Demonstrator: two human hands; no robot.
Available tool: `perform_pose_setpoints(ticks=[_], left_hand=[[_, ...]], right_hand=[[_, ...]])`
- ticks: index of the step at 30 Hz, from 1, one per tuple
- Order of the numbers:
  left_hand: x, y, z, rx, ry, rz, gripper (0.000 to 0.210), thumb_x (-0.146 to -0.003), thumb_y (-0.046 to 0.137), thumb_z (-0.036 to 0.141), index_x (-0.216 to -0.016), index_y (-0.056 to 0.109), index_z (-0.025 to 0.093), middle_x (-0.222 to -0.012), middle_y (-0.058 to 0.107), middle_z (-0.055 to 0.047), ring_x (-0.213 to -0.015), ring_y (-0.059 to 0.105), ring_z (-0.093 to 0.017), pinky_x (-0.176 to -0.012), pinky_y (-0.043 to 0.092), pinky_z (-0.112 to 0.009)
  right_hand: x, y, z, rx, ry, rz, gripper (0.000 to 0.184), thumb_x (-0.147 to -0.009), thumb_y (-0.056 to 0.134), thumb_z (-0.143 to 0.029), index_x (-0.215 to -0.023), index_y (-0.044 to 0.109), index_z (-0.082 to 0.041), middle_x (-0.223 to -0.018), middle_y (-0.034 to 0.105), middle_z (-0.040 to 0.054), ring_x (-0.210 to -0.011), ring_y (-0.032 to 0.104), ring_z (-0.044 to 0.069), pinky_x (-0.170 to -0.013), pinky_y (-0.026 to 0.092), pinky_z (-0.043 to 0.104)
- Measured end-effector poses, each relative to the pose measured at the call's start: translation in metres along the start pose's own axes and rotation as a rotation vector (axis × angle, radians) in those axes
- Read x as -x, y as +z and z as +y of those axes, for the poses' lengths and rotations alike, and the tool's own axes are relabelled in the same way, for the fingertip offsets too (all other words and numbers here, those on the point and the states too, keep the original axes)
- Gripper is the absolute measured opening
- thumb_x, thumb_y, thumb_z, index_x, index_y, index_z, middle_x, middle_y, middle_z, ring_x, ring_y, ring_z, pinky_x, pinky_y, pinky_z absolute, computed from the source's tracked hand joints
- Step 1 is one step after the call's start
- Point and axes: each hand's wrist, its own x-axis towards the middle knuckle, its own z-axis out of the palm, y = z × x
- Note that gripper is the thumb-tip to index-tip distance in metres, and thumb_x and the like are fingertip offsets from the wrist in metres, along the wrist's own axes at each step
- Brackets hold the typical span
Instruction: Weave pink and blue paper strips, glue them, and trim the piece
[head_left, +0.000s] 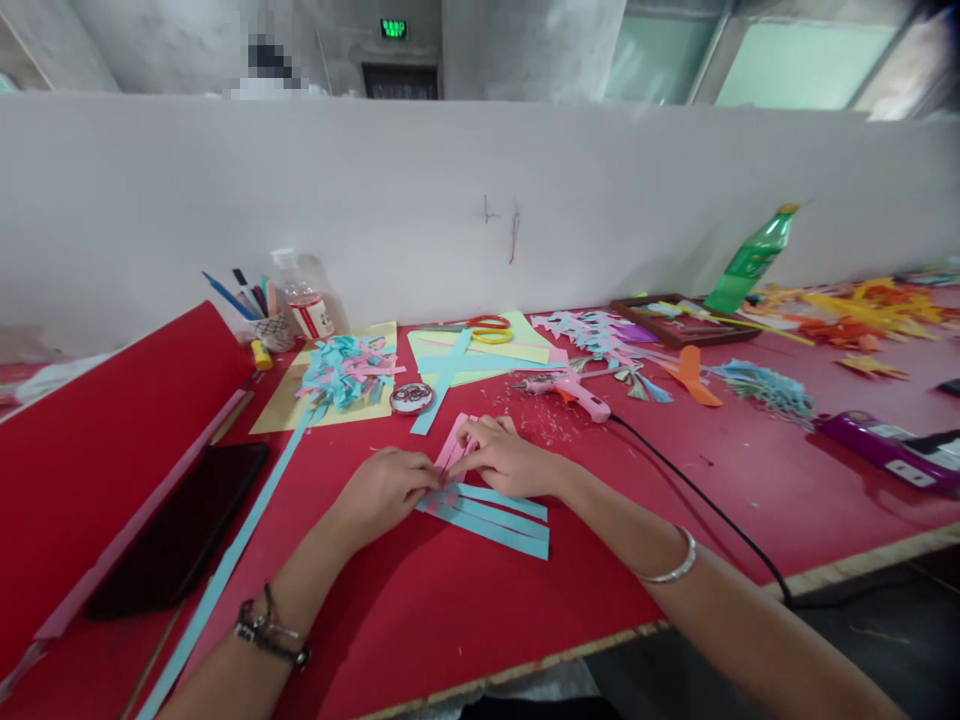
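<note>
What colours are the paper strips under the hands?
The paper strips are light blue and pink; head view.

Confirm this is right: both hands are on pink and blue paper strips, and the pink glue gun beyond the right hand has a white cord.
Not quite: the head view shows a black cord, not white. The rest stands: the left hand and right hand are on the pink and blue paper strips, and the pink glue gun lies beyond the right hand.
</note>
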Motion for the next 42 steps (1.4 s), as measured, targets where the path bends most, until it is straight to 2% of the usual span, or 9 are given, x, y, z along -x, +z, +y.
perform_pose_setpoints(ticks=[9, 15, 19, 25, 28, 31, 33, 42], left_hand=[[0.003, -0.003, 0.005, -0.069, -0.037, 0.018, 0.030, -0.076, 0.043, 0.010, -0.086, 0.066, 0.027, -0.088, 0.065, 0.001, -0.077, 0.058, -0.014, -0.066, 0.039, -0.026], [0.003, -0.003, 0.006, -0.045, -0.043, 0.005, 0.029, -0.073, 0.044, 0.010, -0.084, 0.066, 0.027, -0.087, 0.065, 0.002, -0.077, 0.058, -0.014, -0.069, 0.040, -0.027], [0.003, -0.004, 0.007, -0.038, -0.039, 0.010, 0.031, -0.073, 0.044, 0.011, -0.087, 0.066, 0.028, -0.087, 0.064, 0.001, -0.078, 0.057, -0.014, -0.069, 0.040, -0.027], [0.004, -0.005, 0.009, -0.063, -0.046, 0.011, 0.036, -0.072, 0.042, 0.011, -0.093, 0.065, 0.030, -0.087, 0.064, 0.001, -0.075, 0.057, -0.014, -0.066, 0.040, -0.026], [0.003, -0.005, 0.008, -0.060, -0.041, 0.007, 0.034, -0.072, 0.043, 0.011, -0.089, 0.066, 0.029, -0.086, 0.064, 0.001, -0.075, 0.057, -0.014, -0.067, 0.040, -0.026], [0.002, -0.004, 0.007, -0.043, -0.042, 0.005, 0.033, -0.071, 0.043, 0.009, -0.085, 0.067, 0.027, -0.085, 0.064, 0.000, -0.075, 0.057, -0.014, -0.068, 0.040, -0.026], [0.002, -0.004, 0.007, -0.038, -0.040, 0.007, 0.034, -0.071, 0.043, 0.009, -0.086, 0.067, 0.027, -0.086, 0.064, 0.000, -0.075, 0.057, -0.014, -0.067, 0.040, -0.026], [0.002, -0.004, 0.011, -0.105, -0.039, 0.008, 0.038, -0.070, 0.042, 0.010, -0.097, 0.063, 0.027, -0.085, 0.063, -0.001, -0.075, 0.057, -0.015, -0.064, 0.040, -0.026]], right_hand=[[0.002, 0.000, 0.008, 0.066, 0.111, 0.127, 0.046, -0.074, 0.039, -0.003, -0.101, 0.062, -0.031, -0.095, 0.045, 0.0052, -0.089, 0.038, 0.018, -0.079, 0.022, 0.036], [0.001, -0.003, 0.003, 0.051, 0.016, 0.042, 0.051, -0.071, 0.040, -0.001, -0.104, 0.060, -0.035, -0.100, 0.045, 0.0040, -0.089, 0.038, 0.017, -0.076, 0.023, 0.034], [0.001, -0.002, 0.008, 0.090, 0.067, 0.053, 0.049, -0.071, 0.040, -0.001, -0.100, 0.062, -0.035, -0.100, 0.045, 0.0041, -0.090, 0.038, 0.017, -0.077, 0.022, 0.035], [0.001, -0.002, 0.012, 0.132, 0.182, 0.126, 0.047, -0.075, 0.037, -0.003, -0.105, 0.060, -0.031, -0.096, 0.047, 0.0059, -0.091, 0.038, 0.019, -0.076, 0.023, 0.035], [0.002, -0.004, 0.006, 0.107, 0.111, 0.121, 0.049, -0.074, 0.039, -0.004, -0.111, 0.056, -0.031, -0.097, 0.047, 0.0054, -0.089, 0.038, 0.018, -0.076, 0.024, 0.035], [0.002, -0.004, 0.000, 0.078, 0.005, 0.048, 0.049, -0.071, 0.042, -0.006, -0.108, 0.057, -0.034, -0.100, 0.045, 0.0044, -0.089, 0.038, 0.018, -0.076, 0.025, 0.034], [0.002, -0.004, 0.000, 0.083, -0.015, 0.018, 0.048, -0.071, 0.043, -0.007, -0.106, 0.059, -0.035, -0.102, 0.045, 0.0043, -0.091, 0.037, 0.018, -0.076, 0.025, 0.034], [0.001, -0.006, 0.009, 0.147, 0.086, 0.029, 0.044, -0.075, 0.042, -0.009, -0.106, 0.059, -0.035, -0.101, 0.044, 0.0047, -0.092, 0.036, 0.019, -0.078, 0.024, 0.035]])
